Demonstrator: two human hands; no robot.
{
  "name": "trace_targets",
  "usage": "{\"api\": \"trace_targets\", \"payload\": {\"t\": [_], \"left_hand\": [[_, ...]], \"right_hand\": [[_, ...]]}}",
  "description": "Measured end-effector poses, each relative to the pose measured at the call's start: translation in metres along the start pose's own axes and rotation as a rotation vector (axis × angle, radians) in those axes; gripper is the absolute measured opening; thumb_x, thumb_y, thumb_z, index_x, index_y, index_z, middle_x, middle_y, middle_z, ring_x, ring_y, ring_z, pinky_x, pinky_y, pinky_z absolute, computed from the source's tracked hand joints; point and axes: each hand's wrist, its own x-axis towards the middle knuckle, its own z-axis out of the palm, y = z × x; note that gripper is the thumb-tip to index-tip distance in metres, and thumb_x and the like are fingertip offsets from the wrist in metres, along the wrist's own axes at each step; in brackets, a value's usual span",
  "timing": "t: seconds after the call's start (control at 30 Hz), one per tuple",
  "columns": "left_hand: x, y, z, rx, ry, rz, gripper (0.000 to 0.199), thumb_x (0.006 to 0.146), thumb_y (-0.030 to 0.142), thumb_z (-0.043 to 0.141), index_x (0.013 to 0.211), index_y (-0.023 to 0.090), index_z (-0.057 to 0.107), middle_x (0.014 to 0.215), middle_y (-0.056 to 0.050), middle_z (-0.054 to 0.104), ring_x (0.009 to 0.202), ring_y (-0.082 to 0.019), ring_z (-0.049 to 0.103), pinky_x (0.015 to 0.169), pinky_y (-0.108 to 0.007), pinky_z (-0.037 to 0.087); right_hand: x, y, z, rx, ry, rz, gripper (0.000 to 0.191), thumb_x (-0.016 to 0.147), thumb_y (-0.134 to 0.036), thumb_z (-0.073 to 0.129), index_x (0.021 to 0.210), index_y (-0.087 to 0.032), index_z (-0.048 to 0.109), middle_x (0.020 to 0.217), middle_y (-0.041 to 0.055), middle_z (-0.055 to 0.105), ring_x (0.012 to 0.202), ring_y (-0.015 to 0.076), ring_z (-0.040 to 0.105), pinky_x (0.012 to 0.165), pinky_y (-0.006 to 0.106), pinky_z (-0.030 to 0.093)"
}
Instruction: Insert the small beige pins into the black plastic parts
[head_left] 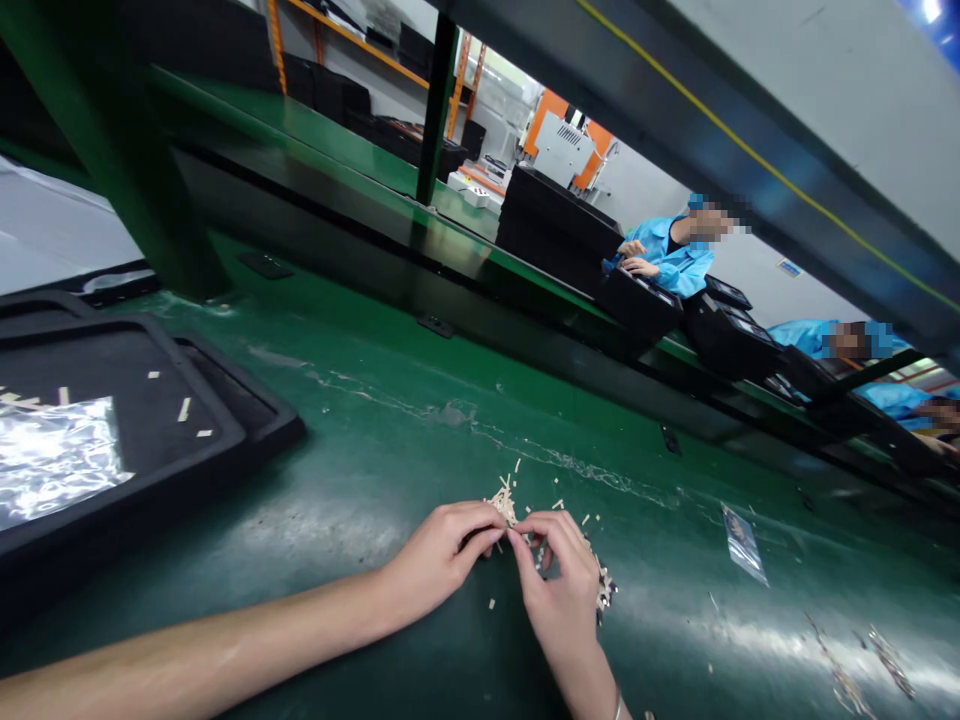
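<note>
Thumb and forefinger of my left hand (454, 545) are pinched together just above the green tabletop. Tip to tip with it, my right hand (561, 575) is pinched too. Whatever sits between the fingertips is too small to name. Right behind the fingertips lies a heap of small cream-coloured strips (504, 498), with loose bits scattered around it. A pile of small dark and shiny pieces (606, 590) shows at the right edge of my right hand, which partly covers it.
Black trays (217, 400) stand at the left, holding a clear plastic bag (60, 455) and loose strips. A small zip bag (742, 545) and thin strands (836, 665) lie on the green table (360, 480) at right. Beyond the ledge, a person in blue (664, 255) works by black trays.
</note>
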Motion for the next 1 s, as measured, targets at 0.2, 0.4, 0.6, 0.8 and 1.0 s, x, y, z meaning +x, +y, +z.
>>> {"api": "trace_targets", "payload": {"t": [0.2,0.4,0.6,0.8,1.0], "left_hand": [[-0.0052,-0.0046,0.0028,0.142,0.033,0.057,0.022,0.089,0.014,0.041,0.084,0.015,0.063,0.077,-0.002,0.061,0.073,-0.013,0.055,0.069,-0.023,0.041],[-0.0071,-0.0053,0.0040,0.288,0.029,0.097,0.025,0.089,0.014,0.039,0.083,0.014,0.063,0.076,-0.004,0.062,0.072,-0.015,0.056,0.067,-0.024,0.042],[-0.0061,-0.0036,0.0040,0.330,0.040,0.121,0.025,0.088,0.012,0.039,0.082,0.014,0.064,0.074,-0.003,0.062,0.071,-0.015,0.056,0.066,-0.024,0.043],[-0.0074,-0.0041,0.0046,0.360,0.044,0.151,0.026,0.088,0.010,0.039,0.081,0.014,0.063,0.070,-0.003,0.060,0.068,-0.014,0.055,0.064,-0.024,0.042],[-0.0077,-0.0057,0.0053,0.388,0.044,0.153,0.025,0.088,0.011,0.040,0.076,0.015,0.062,0.068,-0.002,0.059,0.066,-0.014,0.054,0.061,-0.023,0.041]], "right_hand": [[-0.0007,0.0010,0.0009,-0.022,-0.020,-0.020,0.009,0.082,-0.014,0.054,0.078,-0.019,0.061,0.075,0.0036,0.061,0.070,0.0154,0.056,0.061,0.028,0.043],[-0.0035,0.0031,0.0031,-0.045,-0.036,0.006,0.010,0.082,-0.016,0.053,0.077,-0.019,0.061,0.075,0.0044,0.061,0.071,0.0164,0.057,0.062,0.028,0.045],[-0.0052,0.0021,0.0047,-0.055,-0.058,0.028,0.011,0.082,-0.015,0.052,0.078,-0.019,0.060,0.075,0.0043,0.061,0.070,0.0162,0.057,0.062,0.028,0.044],[-0.0045,0.0015,0.0037,-0.040,-0.061,0.011,0.012,0.081,-0.014,0.051,0.076,-0.019,0.061,0.073,0.0041,0.061,0.068,0.0159,0.056,0.060,0.027,0.044],[-0.0032,0.0022,0.0028,-0.010,-0.089,0.007,0.012,0.081,-0.015,0.052,0.077,-0.019,0.062,0.074,0.0043,0.061,0.070,0.0158,0.056,0.060,0.028,0.045]]}}
